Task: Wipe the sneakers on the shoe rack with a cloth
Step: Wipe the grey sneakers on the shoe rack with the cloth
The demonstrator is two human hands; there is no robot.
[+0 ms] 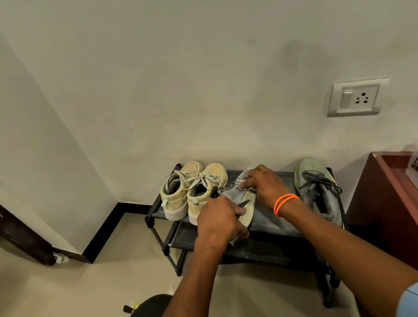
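A corner of a lived-in home, seemingly an entryway or bedroom: a low black shoe rack (156, 210) stands against a plain painted wall (193, 69), holding a pair of worn beige sneakers (193, 188) and a grey sneaker (316, 188). A wall socket with switch (356, 98), dark skirting (104, 228) above a tiled floor (50, 304), and reddish-brown wooden furniture (388, 204) complete the domestic setting.
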